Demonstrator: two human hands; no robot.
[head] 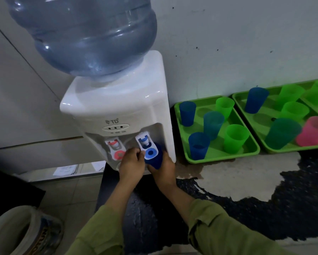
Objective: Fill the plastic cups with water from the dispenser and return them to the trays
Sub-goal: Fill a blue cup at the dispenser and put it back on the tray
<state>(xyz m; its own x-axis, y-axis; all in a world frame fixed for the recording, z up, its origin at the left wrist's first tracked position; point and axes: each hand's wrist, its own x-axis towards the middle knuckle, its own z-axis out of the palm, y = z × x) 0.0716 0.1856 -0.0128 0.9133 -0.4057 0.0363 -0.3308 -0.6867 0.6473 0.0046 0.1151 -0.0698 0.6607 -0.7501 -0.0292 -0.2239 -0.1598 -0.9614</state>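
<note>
1. Upper right, a pale wall (246,43) fills the frame, speckled with small dark marks.
2. Over on the left, a white panel (16,89) carries a thin diagonal seam, and a horizontal gap runs below it.
3. Lower right, the worktop (301,199) shows black coating around a big worn, pale patch (246,173), with a brownish stain (189,172) at that patch's left end.
4. Centre left, a stack of papers (67,170) lies flat in the opening under the panel.
5. Below that, pale floor tiles (71,196).
6. At the left edge, a dark block (7,184), no detail readable.
7. Bottom left corner, a pale rounded object (25,230) with blue and yellow print, too blurred to name.
</note>
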